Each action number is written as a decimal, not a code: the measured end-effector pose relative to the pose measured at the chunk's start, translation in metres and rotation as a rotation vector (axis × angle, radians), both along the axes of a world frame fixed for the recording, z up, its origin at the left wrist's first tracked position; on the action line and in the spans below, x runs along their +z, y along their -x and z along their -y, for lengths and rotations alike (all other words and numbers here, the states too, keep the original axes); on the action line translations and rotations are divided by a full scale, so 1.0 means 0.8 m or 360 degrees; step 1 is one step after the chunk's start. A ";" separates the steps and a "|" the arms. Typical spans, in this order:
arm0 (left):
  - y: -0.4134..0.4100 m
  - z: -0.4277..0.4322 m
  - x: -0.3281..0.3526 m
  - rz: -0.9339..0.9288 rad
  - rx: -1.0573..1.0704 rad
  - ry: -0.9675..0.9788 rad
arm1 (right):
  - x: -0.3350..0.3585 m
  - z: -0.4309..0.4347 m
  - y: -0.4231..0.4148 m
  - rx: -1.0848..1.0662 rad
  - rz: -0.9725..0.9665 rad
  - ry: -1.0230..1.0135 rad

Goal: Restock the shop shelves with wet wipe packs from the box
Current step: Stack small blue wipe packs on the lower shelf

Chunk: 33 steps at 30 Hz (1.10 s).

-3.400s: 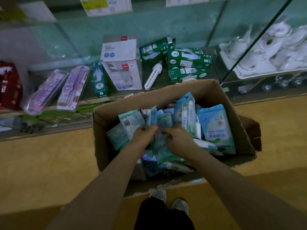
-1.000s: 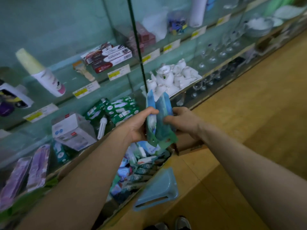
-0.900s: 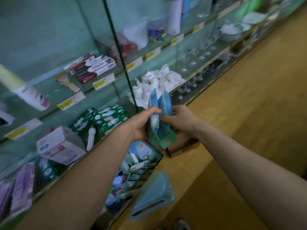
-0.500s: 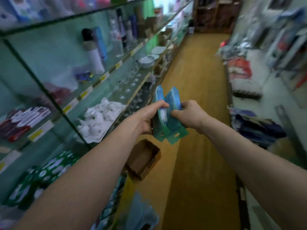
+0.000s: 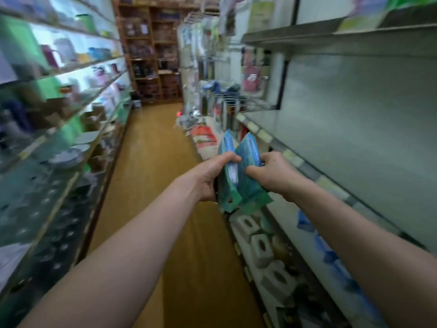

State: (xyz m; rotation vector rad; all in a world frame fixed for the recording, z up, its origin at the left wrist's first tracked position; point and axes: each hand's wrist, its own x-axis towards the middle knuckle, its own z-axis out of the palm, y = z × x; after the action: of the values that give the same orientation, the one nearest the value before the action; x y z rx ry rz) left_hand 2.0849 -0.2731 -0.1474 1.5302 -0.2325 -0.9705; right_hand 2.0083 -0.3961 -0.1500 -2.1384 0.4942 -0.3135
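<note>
Wet wipe packs: a small teal and blue bundle, held upright at mid-frame between both hands, over the aisle floor. The exact count cannot be told, as the edges blur together. The bundle splits at the top into two leaning halves, a V open upward. A white patch shows in the gap.

Left hand: it grips the left half. The thumb lies across the near top edge, and the other fingers are hidden behind the packs.

Right hand: it grips the right half. The thumb presses into the near face and the fingers curl over the far side. Both sets of fingers are clamped on the packs, and the two thumbs almost meet.

Below the fingers, the green bottom edges of the packs stick out, free of both palms.

Right of the fingers, a grey metal shelf stands close beside the right hand, with a strip of price labels along its front edge.

Below and right of the fingers, white wrapped rolls sit on a lower shelf. Blue packets lie along the shelf by the right forearm, too blurred to read.

Left of the fingers and well apart, glass shelves hold blurred goods.

Beyond the fingers, the floor runs to dark wooden shelving at the aisle end.
</note>
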 end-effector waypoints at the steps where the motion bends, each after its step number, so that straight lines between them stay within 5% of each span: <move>1: 0.016 0.026 0.006 -0.0015 -0.0057 0.0018 | 0.005 0.023 0.018 -0.0062 -0.0003 0.0000; 11: 0.150 0.225 0.038 0.0147 -0.0472 -0.0005 | 0.042 0.183 0.186 -0.0545 -0.0010 0.0030; 25: 0.296 0.381 0.041 0.0151 -0.1256 -0.0037 | 0.052 0.269 0.369 -0.1164 -0.0054 -0.0003; 29: 0.331 0.408 0.031 0.0137 -0.1359 -0.0016 | 0.040 0.279 0.419 -0.1379 -0.0186 0.0243; 33: 0.354 0.422 0.020 0.0054 -0.1325 -0.0025 | 0.018 0.280 0.476 -0.1515 -0.0645 0.0776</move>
State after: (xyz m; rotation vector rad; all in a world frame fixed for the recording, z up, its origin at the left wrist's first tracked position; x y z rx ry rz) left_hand 1.8019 -0.6108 -0.1313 1.4724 -0.9365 -1.5854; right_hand 1.6279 -0.6204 -0.1354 -2.2820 1.8323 -0.5616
